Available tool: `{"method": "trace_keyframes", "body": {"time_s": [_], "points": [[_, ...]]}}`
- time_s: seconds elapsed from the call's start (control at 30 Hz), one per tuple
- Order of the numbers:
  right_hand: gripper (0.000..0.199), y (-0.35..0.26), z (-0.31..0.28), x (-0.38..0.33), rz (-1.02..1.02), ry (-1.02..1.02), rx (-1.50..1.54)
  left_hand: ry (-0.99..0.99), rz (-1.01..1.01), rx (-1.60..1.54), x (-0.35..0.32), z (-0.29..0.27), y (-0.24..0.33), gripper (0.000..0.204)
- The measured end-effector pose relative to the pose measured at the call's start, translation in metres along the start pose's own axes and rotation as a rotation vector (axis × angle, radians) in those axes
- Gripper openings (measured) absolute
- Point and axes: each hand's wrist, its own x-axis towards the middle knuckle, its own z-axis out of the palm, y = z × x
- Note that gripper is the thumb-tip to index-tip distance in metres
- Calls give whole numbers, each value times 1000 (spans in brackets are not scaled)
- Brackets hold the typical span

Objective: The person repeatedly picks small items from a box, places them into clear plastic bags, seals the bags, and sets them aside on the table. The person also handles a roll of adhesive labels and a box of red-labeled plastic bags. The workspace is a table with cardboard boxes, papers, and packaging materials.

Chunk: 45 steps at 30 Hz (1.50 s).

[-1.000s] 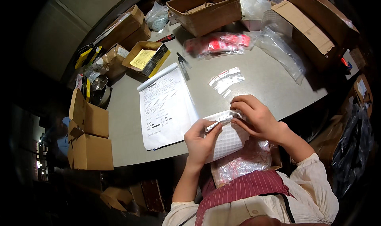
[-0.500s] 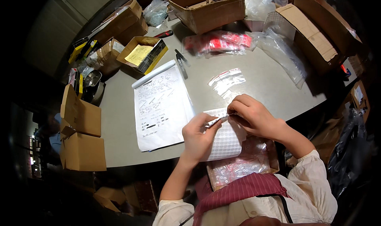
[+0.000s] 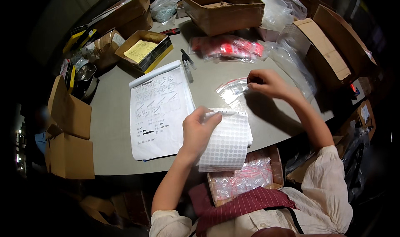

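A sheet of small round stickers (image 3: 227,143) hangs over the table's front edge. My left hand (image 3: 197,133) grips its upper left corner, thumb on top. Farther off, my right hand (image 3: 270,83) is over the right end of a fanned row of small clear zip bags (image 3: 231,93) with red top strips. Its fingers are curled and pinched together; whatever they hold, if anything, is too small to tell. Below the sheet, a cardboard box (image 3: 277,170) by my lap holds many small filled bags with white ring-shaped pieces (image 3: 239,179).
Left of the sheet lies a handwritten notepad (image 3: 160,112), with black markers (image 3: 187,68) beyond it. A small box (image 3: 156,56) holds yellow notes. Red-and-clear packaging (image 3: 227,48) lies at the back. Cardboard boxes (image 3: 223,18) line the far edge; open cartons (image 3: 73,153) stand left.
My right hand has left the sheet's top edge and moved away, up and right, to the zip bags. The sheet's rolled top edge now lies flatter in my left hand. The view has shifted slightly.
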Motion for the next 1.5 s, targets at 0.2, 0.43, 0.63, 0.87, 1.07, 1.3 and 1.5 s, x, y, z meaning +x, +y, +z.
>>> {"method": "trace_keyframes", "body": {"time_s": [0.2,0.43,0.63,0.87,1.07,1.3,1.5], "points": [[28,27,-1,35,-24,-186,-122,7,47,122,3,-2,-7,17],[47,41,-27,17,380,-262,-180,14,15,146,-2,-1,3,11],[52,17,-49,-3,499,-247,-333,35,21,94,-1,2,3,10],[42,29,-53,-12,333,-335,-125,1,32,56,4,-1,-7,11],[27,47,-54,-14,343,-245,59,9,46,92,5,-2,-9,11],[50,47,-57,-13,382,-117,-422,29,129,60,6,-1,-18,19],[24,67,-44,-18,185,25,419,39,130,43,6,2,-18,18]]}}
